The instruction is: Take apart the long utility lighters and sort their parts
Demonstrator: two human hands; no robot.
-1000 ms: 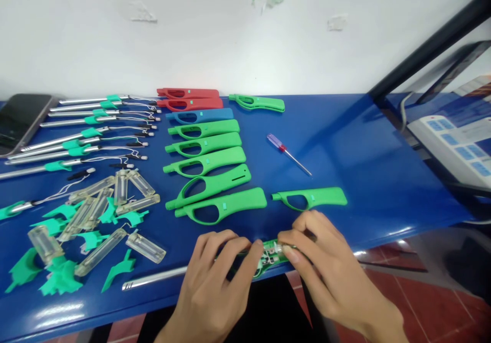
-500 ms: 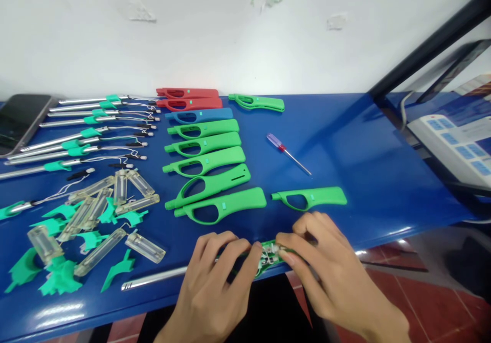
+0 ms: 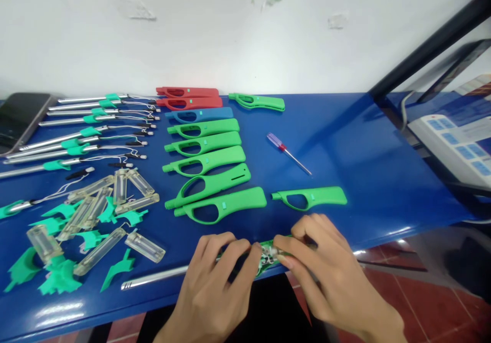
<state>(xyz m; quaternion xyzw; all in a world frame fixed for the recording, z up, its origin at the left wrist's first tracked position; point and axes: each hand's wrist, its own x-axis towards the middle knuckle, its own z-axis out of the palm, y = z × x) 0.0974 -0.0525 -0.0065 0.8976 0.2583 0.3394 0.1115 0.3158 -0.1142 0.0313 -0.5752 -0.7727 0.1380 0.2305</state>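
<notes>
At the table's front edge, my left hand (image 3: 220, 281) is closed around an open green lighter housing (image 3: 265, 270), thumb and fingertips on its middle. White wires and small parts show inside it. A silver metal tube (image 3: 155, 277) runs out leftward from beneath that hand. My right hand (image 3: 326, 271) is closed at the handle end, thumb and index finger pinching a clear fuel tank, mostly hidden by the fingers, at the housing. Just beyond that hand lies a green lighter shell (image 3: 330, 196). Several green lighter shells (image 3: 243, 200) lie in a column farther left.
Clear fuel tanks (image 3: 100, 251) and teal triggers (image 3: 61, 275) lie loose at left. Behind them are metal lighter tubes with wires (image 3: 46, 154) and a phone (image 3: 23, 120). Red shells (image 3: 199, 103), a blue shell (image 3: 218, 114) and a screwdriver (image 3: 295, 161) lie farther back.
My right fingertips have shifted slightly left along the housing. My left hand keeps its grip, and the things on the table have not moved.
</notes>
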